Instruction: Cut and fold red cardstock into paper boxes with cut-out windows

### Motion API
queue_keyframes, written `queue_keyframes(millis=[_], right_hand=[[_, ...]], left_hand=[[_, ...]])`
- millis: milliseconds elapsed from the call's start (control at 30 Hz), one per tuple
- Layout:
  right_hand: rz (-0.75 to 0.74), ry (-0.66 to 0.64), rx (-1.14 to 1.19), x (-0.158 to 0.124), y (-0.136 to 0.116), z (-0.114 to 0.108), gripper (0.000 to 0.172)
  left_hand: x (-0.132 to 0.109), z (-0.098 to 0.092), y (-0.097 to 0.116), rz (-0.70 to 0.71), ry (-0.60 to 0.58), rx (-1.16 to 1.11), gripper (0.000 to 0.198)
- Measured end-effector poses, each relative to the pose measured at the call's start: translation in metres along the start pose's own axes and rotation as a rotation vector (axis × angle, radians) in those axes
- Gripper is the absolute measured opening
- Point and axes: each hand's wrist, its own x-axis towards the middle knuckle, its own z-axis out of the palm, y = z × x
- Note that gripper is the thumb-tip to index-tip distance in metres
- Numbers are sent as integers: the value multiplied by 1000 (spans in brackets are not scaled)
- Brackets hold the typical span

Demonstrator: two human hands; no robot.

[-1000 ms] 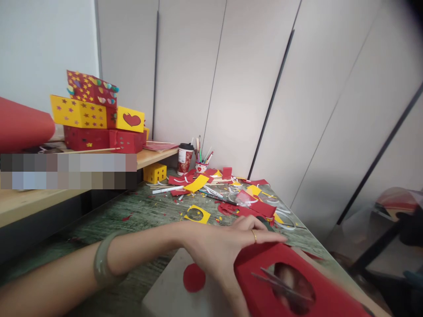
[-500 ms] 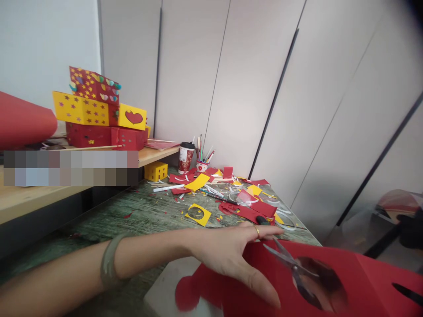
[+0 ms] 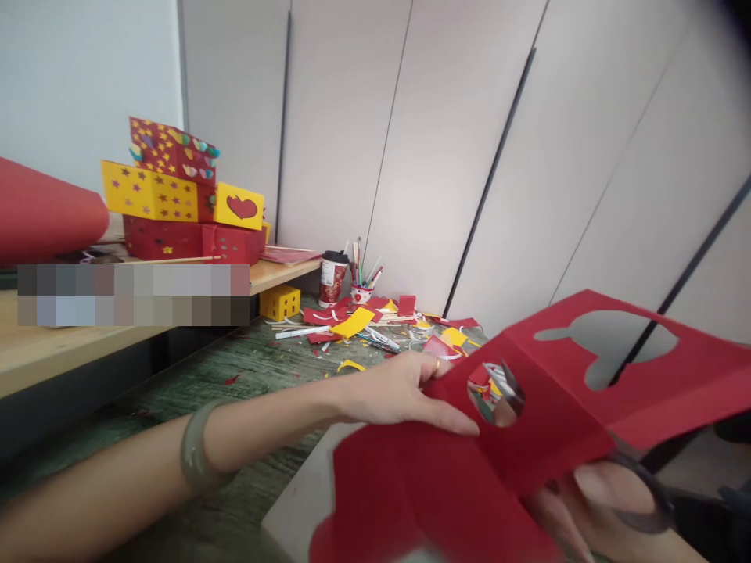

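Left hand (image 3: 399,395): pinches red card (image 3: 545,426) by edge.
Right hand (image 3: 578,500): grips scissors (image 3: 651,500) beneath the card.
Cup (image 3: 332,279): beyond left hand, print illegible.

Forward reach — left hand (image 3: 404,391) pinched shut, palm down; right hand (image 3: 590,508) low, fingers curled, partly hidden.

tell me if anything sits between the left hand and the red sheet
Nothing visible does. The left hand grips the red sheet directly at its edge; the right hand holds the scissors beneath the sheet, blade tips showing through its round hole.
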Motion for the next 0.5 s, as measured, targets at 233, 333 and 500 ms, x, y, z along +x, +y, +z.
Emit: queue_keyframes(millis=[233, 333, 500], right_hand=[[-22, -205, -83, 15, -4, -1, 29], [17, -150, -180, 14, -9, 5, 15], [22, -144, -166, 11, -13, 12, 8]], left_hand=[[-9, -18, 22, 22, 81, -33, 29], [-11, -22, 26, 31, 149, 72, 27], [-13, -19, 29, 40, 165, 177, 25]])
